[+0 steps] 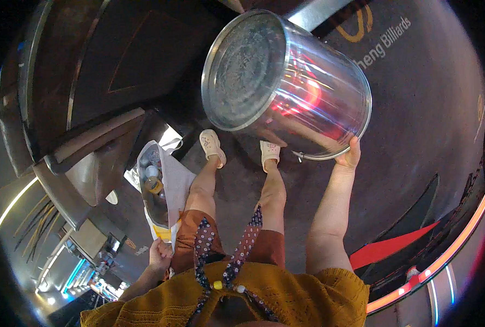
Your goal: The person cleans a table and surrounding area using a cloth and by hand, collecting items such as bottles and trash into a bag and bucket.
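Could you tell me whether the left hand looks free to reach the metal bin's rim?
Probably not: the left hand grips a clear bag of bottles, and the metal bin is far across, held by the right hand.

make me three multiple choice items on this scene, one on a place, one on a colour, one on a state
1. Where is the metal bin?
A. lifted in front of the person by the right hand
B. standing on the floor beside the shoes
C. tucked under the left arm

2. What colour is the person's knitted top?
A. white
B. mustard yellow
C. blue

3. How is the bin held?
A. upright, opening to the ceiling
B. lying flat on the floor
C. tipped, its closed base facing the camera

Answers:
1 A: the right hand has its grip on the bin's rim, above the floor.
2 B: the top is mustard yellow.
3 C: the round base faces the camera. Meanwhile the left hand holds a plastic bag with bottles inside.
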`<action>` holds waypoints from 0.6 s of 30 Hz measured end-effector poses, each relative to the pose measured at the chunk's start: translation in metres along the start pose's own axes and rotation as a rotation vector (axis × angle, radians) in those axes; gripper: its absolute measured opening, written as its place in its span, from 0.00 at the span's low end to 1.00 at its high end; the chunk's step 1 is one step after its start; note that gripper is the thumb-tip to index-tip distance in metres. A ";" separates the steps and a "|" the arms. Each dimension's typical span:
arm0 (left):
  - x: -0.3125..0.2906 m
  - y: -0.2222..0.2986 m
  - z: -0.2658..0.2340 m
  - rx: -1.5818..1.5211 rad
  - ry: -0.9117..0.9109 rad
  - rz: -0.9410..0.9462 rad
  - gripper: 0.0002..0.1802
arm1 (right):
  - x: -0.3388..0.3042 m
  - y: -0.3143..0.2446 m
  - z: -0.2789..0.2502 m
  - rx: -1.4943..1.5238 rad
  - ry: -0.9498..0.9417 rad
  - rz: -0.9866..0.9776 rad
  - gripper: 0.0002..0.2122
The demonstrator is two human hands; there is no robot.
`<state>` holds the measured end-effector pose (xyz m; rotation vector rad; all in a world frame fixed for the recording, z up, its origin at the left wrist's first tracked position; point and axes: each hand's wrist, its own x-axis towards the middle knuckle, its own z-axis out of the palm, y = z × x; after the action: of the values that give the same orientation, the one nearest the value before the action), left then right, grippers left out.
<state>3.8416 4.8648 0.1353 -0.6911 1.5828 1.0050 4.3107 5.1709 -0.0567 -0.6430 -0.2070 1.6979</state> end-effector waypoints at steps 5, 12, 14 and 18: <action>0.014 0.005 -0.023 0.034 0.095 -0.014 0.16 | 0.038 0.026 0.103 -0.509 0.048 0.152 0.22; 0.031 0.003 -0.087 0.010 0.108 0.021 0.14 | 0.107 0.261 0.190 -1.588 -0.029 -0.132 0.11; 0.061 0.001 -0.166 0.373 0.139 0.205 0.13 | 0.115 0.303 0.181 -1.679 0.144 -0.040 0.11; 0.047 0.019 -0.113 0.141 0.247 0.103 0.18 | 0.132 0.367 0.160 -1.846 0.242 0.022 0.09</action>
<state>3.7606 4.7775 0.1007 -0.6605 1.9017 0.8978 3.9032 5.2428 -0.1369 -2.1018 -1.6482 0.9925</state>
